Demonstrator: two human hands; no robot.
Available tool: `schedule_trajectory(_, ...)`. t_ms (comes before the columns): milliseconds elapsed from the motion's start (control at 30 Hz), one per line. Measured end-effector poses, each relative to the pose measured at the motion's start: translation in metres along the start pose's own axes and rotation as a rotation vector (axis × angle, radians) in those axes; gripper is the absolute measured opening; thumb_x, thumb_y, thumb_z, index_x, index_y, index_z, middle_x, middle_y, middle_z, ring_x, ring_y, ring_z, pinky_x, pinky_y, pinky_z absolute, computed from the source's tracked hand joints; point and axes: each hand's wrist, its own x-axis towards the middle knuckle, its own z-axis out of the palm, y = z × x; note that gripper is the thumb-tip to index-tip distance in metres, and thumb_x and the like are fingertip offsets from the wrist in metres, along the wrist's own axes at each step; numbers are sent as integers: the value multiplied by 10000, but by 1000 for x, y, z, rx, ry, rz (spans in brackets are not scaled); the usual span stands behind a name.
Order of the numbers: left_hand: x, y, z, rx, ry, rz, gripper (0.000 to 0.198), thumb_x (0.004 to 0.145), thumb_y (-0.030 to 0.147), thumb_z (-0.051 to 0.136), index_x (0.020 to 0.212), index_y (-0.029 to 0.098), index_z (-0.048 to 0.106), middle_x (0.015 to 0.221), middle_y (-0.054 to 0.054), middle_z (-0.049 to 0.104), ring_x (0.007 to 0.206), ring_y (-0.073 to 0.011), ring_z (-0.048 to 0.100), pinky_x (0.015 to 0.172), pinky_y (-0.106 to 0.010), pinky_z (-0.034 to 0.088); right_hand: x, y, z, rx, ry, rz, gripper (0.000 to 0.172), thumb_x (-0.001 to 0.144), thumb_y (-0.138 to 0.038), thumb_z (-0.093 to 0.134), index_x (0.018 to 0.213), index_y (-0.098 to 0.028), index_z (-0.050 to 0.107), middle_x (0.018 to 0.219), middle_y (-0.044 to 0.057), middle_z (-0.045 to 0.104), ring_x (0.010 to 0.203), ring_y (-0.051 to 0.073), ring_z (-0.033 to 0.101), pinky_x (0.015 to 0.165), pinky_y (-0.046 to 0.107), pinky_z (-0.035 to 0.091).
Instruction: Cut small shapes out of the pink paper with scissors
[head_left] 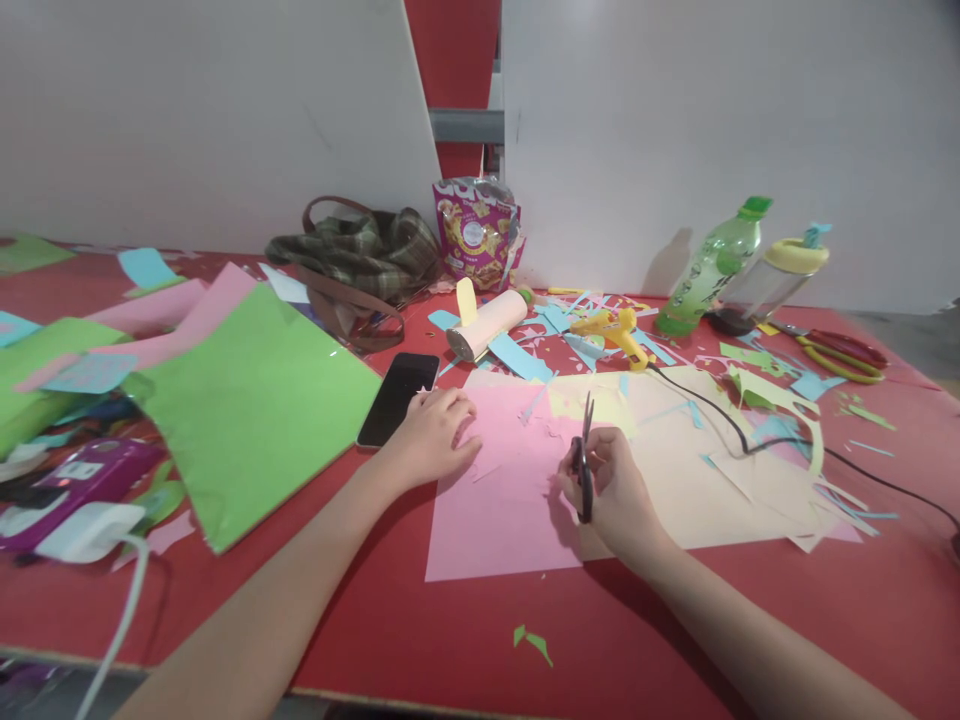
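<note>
My right hand (pixel 616 490) grips a pair of dark-handled scissors (pixel 585 475), blades pointing up and away from me, above the pink paper (pixel 502 530). Fingers apart and holding nothing I can see, my left hand (pixel 439 435) rests between that sheet's left edge and a black smartphone (pixel 401 395). A tiny pale paper piece shows by its knuckles. Cream paper (pixel 675 500) lies to the right of the pink sheet. Beyond them sits a paper-covered tube (pixel 491 325) with blue and yellow paper strips sticking out like wings.
A yellow glue gun (pixel 619 335) trails a black cord rightward. Behind it stand a green-capped bottle (pixel 712 270) and a yellow-lidded cup (pixel 784 280); red-and-yellow scissors (pixel 844 355) lie nearby. Green paper (pixel 262 410), a purple power strip (pixel 90 490), a plaid bag (pixel 367 250) and a snack bag (pixel 480 235) occupy the left and back.
</note>
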Motion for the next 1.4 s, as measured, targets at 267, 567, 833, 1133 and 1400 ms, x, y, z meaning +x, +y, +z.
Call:
schedule_trajectory(267,1,5,10,-80,-11,-5,342,686,391,515,936,160,487,996,-68,495,967,-224,427,854,-381,303,1,2,1,21,-7,8,314,605,-97,567,761,-240,336,685,-23,472,600,123,475,474,243,424)
schedule_trajectory(567,2,17,12,-307,-47,-119,300,693,233,481,982,154,491,1023,-72,509,974,-187,457,856,-323,364,2,3,2,45,-6,4,326,596,-91,572,761,-241,335,696,-29,472,600,114,482,511,245,440)
schedule_trajectory(833,-8,30,18,-144,-33,20,460,693,357,474,1103,149,445,1218,-129,394,1140,-253,314,948,-425,234,1,-1,3,47,-13,6,316,613,-75,553,758,-242,327,674,-44,471,571,106,492,510,247,443)
schedule_trajectory(1133,-10,43,9,-65,-50,110,355,755,247,398,1102,171,409,1123,-103,505,1076,-228,409,960,-516,96,0,-4,4,11,-20,-29,317,614,-79,553,763,-242,326,656,-38,479,565,118,498,514,270,457)
schedule_trajectory(1400,-10,50,11,-60,19,99,280,779,129,337,1042,158,431,977,-61,582,898,-178,518,951,-490,141,0,1,6,5,-9,-16,332,608,-60,549,770,-243,324,658,-43,479,567,111,492,505,250,441)
